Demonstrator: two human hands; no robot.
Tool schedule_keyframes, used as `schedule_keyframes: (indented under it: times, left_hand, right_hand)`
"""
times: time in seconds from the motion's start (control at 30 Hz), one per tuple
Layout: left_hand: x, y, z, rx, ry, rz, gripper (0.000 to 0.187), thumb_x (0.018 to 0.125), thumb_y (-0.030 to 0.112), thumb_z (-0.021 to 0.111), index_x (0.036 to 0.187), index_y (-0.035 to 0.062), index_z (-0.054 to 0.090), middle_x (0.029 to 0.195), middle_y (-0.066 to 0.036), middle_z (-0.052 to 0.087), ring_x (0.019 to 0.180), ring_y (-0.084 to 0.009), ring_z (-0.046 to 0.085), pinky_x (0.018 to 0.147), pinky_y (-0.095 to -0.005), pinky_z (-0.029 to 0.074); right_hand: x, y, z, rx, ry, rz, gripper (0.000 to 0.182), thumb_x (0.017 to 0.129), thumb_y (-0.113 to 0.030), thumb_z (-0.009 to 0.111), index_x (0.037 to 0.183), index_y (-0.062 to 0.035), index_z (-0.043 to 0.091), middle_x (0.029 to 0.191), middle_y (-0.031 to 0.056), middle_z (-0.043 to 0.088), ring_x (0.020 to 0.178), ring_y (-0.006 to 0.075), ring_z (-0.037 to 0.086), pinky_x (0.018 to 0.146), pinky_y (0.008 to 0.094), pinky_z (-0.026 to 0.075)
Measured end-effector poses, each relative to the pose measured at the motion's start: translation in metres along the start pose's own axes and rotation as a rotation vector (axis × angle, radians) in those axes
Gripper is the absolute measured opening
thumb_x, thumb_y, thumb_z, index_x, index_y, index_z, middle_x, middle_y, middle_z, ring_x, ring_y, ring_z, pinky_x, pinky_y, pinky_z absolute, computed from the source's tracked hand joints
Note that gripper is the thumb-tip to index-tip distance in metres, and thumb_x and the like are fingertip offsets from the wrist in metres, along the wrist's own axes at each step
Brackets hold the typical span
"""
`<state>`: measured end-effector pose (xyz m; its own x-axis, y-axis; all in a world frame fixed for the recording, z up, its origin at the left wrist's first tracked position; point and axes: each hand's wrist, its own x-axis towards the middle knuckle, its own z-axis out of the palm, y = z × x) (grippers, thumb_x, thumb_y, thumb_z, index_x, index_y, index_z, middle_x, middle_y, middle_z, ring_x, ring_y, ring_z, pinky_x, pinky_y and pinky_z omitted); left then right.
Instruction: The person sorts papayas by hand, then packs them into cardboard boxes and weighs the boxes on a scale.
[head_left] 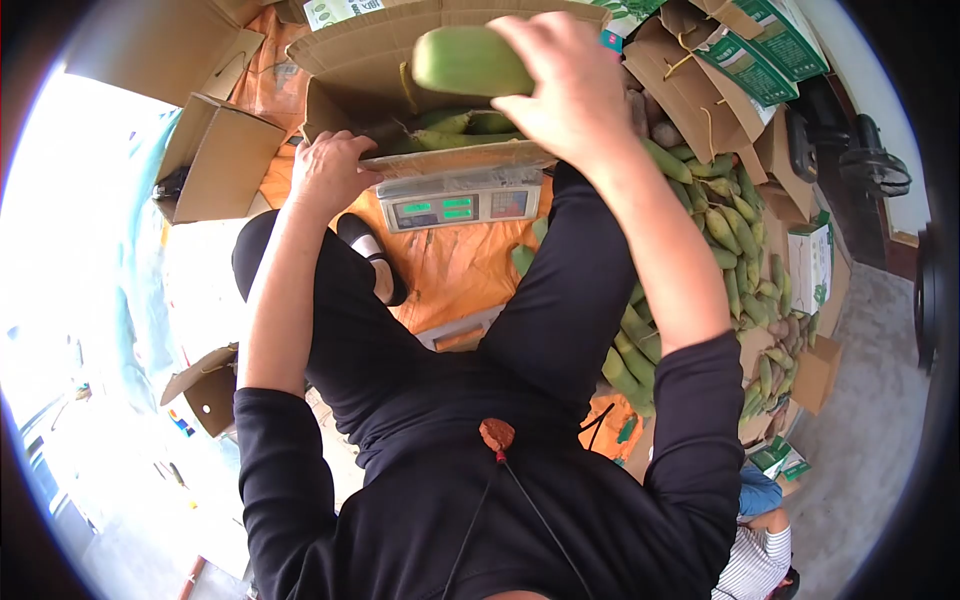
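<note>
My right hand (570, 95) holds a thick green radish (472, 62) above an open cardboard box (455, 160); the radish is slightly blurred. Several more green radishes (445, 128) lie inside the box. At the box's near left corner, my left hand (333, 172) has its fingers curled over the rim. Beneath the box is a digital scale (462, 207) with lit green displays; the digits are too small to read.
A large heap of green radishes (735, 230) lies on my right. Open cartons (225, 160) stand on the left, and green-and-white cartons (765, 50) at the upper right. An orange sheet (440, 265) covers the floor between my legs. Another person (755, 560) is at lower right.
</note>
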<state>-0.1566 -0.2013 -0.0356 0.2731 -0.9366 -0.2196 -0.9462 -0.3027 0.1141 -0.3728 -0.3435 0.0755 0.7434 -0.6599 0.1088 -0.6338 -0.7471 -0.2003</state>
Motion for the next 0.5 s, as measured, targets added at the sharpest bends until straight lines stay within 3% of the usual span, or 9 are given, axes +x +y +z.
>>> schedule_keyframes:
  times: [0.03, 0.1, 0.27, 0.37, 0.5]
  left_hand:
    - [0.0, 0.0, 0.001, -0.011, 0.003, 0.001, 0.041, 0.071, 0.032, 0.075, 0.109, 0.017, 0.068, 0.101, -0.004, 0.064, 0.108, -0.0233, 0.055, 0.094, -0.0438, 0.04]
    - [0.0, -0.001, 0.001, -0.015, 0.002, -0.001, 0.041, 0.071, 0.032, 0.074, 0.108, 0.0166, 0.068, 0.1, -0.004, 0.064, 0.108, -0.0233, 0.055, 0.094, -0.0438, 0.04]
    - [-0.002, -0.005, 0.005, -0.067, 0.049, 0.042, 0.038, 0.071, 0.028, 0.073, 0.106, 0.0133, 0.068, 0.097, -0.007, 0.063, 0.106, -0.0257, 0.055, 0.093, -0.0442, 0.041]
    - [0.0, -0.006, 0.004, -0.053, 0.043, 0.029, 0.04, 0.072, 0.034, 0.074, 0.107, 0.0164, 0.069, 0.101, -0.004, 0.065, 0.108, -0.023, 0.055, 0.094, -0.0435, 0.04]
    - [0.001, -0.001, 0.0, -0.033, 0.01, 0.007, 0.04, 0.073, 0.036, 0.073, 0.108, 0.0167, 0.069, 0.104, -0.004, 0.065, 0.11, -0.0232, 0.055, 0.095, -0.0434, 0.039]
  right_hand:
    - [0.014, -0.01, 0.007, 0.003, -0.119, 0.003, 0.059, 0.079, -0.024, 0.074, 0.131, -0.0128, 0.051, 0.139, 0.0073, 0.045, 0.124, 0.0277, 0.046, 0.105, 0.0435, 0.035]
    - [0.033, -0.011, 0.075, 0.034, 0.26, -0.177, 0.048, 0.067, -0.014, 0.075, 0.113, -0.0155, 0.061, 0.103, 0.0089, 0.058, 0.101, 0.0284, 0.054, 0.082, 0.0444, 0.042]
    - [0.048, -0.022, 0.109, 0.062, 0.261, -0.198, 0.045, 0.071, -0.023, 0.075, 0.113, -0.0162, 0.061, 0.104, 0.0079, 0.059, 0.104, 0.0269, 0.055, 0.081, 0.0461, 0.043]
    - [0.033, -0.003, 0.09, 0.101, 0.135, -0.11, 0.046, 0.075, -0.032, 0.074, 0.116, -0.0159, 0.061, 0.107, 0.0064, 0.064, 0.106, 0.0255, 0.059, 0.085, 0.0473, 0.045]
    - [0.003, 0.055, 0.061, 0.292, 0.218, -0.082, 0.041, 0.077, -0.029, 0.073, 0.112, -0.01, 0.064, 0.107, 0.0112, 0.066, 0.101, 0.0294, 0.062, 0.086, 0.0423, 0.049]
